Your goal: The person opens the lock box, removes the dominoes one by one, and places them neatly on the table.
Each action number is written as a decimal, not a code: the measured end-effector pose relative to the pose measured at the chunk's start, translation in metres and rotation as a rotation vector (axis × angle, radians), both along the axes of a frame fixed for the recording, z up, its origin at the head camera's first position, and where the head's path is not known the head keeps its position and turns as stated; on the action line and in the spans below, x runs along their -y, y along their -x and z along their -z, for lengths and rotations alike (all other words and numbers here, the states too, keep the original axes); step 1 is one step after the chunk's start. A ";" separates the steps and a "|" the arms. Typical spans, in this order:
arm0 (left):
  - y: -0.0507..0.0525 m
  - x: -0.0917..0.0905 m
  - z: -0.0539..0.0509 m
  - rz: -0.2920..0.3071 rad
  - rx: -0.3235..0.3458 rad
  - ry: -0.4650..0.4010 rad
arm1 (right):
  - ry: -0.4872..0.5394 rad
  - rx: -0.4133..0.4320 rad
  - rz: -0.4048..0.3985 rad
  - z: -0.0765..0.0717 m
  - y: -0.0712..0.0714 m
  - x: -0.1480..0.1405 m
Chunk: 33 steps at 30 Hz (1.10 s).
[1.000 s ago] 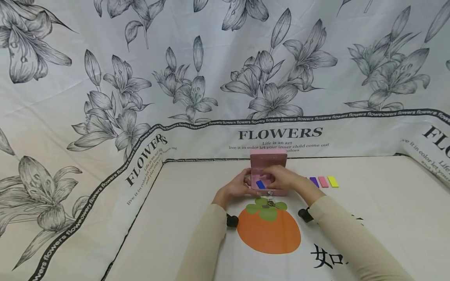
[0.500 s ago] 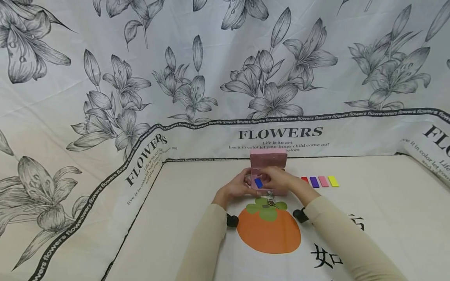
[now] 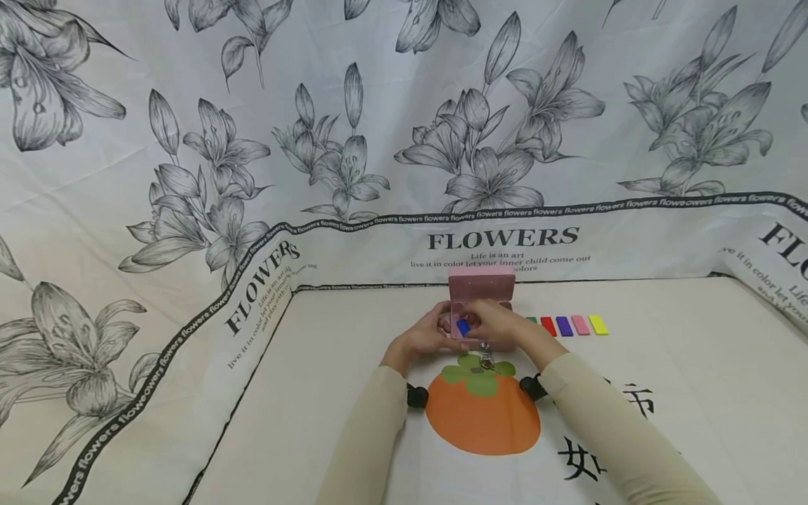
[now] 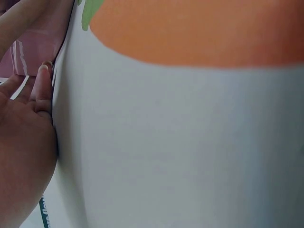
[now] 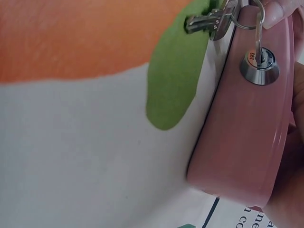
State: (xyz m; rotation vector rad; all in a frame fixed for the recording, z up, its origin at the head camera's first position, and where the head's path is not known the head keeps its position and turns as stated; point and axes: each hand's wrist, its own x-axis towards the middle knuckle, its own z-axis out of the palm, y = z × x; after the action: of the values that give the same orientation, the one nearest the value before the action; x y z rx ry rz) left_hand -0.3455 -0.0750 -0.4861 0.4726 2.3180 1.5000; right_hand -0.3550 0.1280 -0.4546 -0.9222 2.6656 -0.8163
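Note:
A pink lockable box point(image 3: 482, 287) stands with its lid raised at the far middle of the table. My left hand point(image 3: 421, 332) holds the box's left side, thumb at the front; in the left wrist view its fingers point(image 4: 43, 90) touch the pink wall. My right hand point(image 3: 495, 320) reaches into the box from the right and pinches a blue block point(image 3: 463, 327), which is tilted. The hand hides much of the box's inside. In the right wrist view, a key sits in the round front lock point(image 5: 259, 66), with another key point(image 5: 209, 21) hanging from its ring.
Right of the box lie a red block point(image 3: 548, 326), a purple block point(image 3: 564, 326), a pink block point(image 3: 581, 325) and a yellow block point(image 3: 599, 325) in a row. A green block is mostly behind my right wrist. Floral cloth point(image 3: 353, 252) walls the table's back and left.
My right hand has shifted slightly left inside the box, and the blue block has moved left and tilted with it. The red and green blocks have come into sight. My left hand stays put.

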 end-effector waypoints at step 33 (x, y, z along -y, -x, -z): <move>0.002 0.001 0.002 -0.001 -0.006 -0.011 | 0.107 0.015 0.048 0.005 -0.003 -0.006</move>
State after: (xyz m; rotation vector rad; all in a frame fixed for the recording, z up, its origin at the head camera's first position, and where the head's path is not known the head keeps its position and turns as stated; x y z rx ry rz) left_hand -0.3475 -0.0756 -0.4885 0.4796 2.3166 1.5145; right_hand -0.3520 0.1336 -0.4596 -0.8754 2.6635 -0.9804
